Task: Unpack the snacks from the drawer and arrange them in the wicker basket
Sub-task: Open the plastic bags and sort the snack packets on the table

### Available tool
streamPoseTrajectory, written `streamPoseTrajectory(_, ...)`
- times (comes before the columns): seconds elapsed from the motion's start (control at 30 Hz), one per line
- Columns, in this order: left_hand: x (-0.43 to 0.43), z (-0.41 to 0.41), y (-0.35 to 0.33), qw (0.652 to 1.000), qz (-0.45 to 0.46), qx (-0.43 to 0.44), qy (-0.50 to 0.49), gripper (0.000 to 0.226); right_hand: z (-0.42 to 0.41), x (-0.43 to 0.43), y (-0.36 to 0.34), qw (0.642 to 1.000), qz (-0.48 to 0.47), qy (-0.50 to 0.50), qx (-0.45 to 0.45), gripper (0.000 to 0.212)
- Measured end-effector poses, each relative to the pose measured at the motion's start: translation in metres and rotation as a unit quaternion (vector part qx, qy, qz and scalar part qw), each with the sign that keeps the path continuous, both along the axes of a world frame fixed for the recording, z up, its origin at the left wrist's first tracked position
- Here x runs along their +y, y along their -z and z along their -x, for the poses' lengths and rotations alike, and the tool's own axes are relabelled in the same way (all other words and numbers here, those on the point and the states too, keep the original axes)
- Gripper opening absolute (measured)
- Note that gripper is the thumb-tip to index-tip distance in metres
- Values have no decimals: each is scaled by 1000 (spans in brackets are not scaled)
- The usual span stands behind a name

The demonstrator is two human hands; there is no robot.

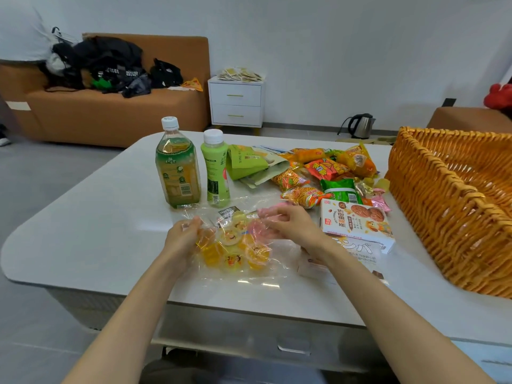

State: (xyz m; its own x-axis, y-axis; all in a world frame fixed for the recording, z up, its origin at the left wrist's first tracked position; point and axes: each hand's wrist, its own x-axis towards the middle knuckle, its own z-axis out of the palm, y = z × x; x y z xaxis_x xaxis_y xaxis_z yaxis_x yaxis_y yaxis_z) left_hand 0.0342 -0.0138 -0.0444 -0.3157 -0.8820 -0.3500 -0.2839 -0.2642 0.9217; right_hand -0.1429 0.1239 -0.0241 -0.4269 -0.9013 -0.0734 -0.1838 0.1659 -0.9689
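The left hand (184, 234) and the right hand (288, 224) both pinch the top edge of a clear bag of jelly cups (235, 250), the left at its left corner, the right at its right corner, so the bag lies between them on the white table (91, 225). Just behind the bag stand a tea bottle (177, 167) and a green bottle (215, 170). Right of the bag, touching the right wrist, lies a cookie box (357, 223); behind that box is a heap of snack packets (324, 170). Further right of the bag sits the wicker basket (448, 206).
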Motion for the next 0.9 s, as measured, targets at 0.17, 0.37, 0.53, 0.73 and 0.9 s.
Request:
streamPoseTrajectory(0.17, 3, 0, -1, 1000, 8, -9, -12, 47, 15, 15, 3, 954, -41, 93, 284, 25)
streamPoseTrajectory(0.37, 7, 1, -1, 999, 24, -11, -23, 43, 15, 22, 12, 799, -328, 111, 491, 54)
streamPoseTrajectory(0.53, 13, 4, -7, 1000, -6, 18, -22, 37, 13, 14, 3, 862, -285, 115, 404, 19)
streamPoseTrajectory(0.73, 30, 2, -23, 984, -105, 134, 48, 14, 10, 11, -39, 948, 20, 151, 280, 8)
streamPoseTrajectory(0.9, 40, 4, -34, 963, -136, 199, 120, 55, 12, 34, -97, 895, 169, 168, 376, 10)
